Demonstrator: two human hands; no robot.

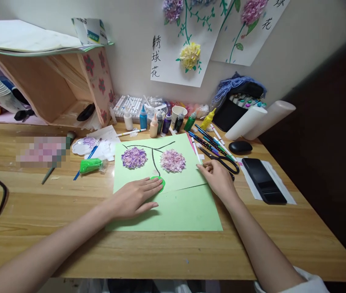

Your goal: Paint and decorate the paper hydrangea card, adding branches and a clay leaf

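My left hand (136,197) lies flat with fingers stretched out on a light green sheet (188,211). Its fingertips rest on a bright green rounded patch (162,185) at the lower end of a drawn dark stem (154,158). My right hand (218,177) is at the sheet's right edge, thumb and fingers pinched at the lower end of a white marker (195,149). Above my left hand, a purple textured flower ball (134,157) and a pink one (173,160) sit on the sheet. Black-handled scissors (222,158) lie just beyond my right hand.
Paint bottles (143,118) and a box of markers (127,106) line the wall. Patterned pens (206,142) lie near the scissors. On the right are a mouse (240,147) and a phone (264,181); on the left, a green packet (90,166) and a palette (83,145).
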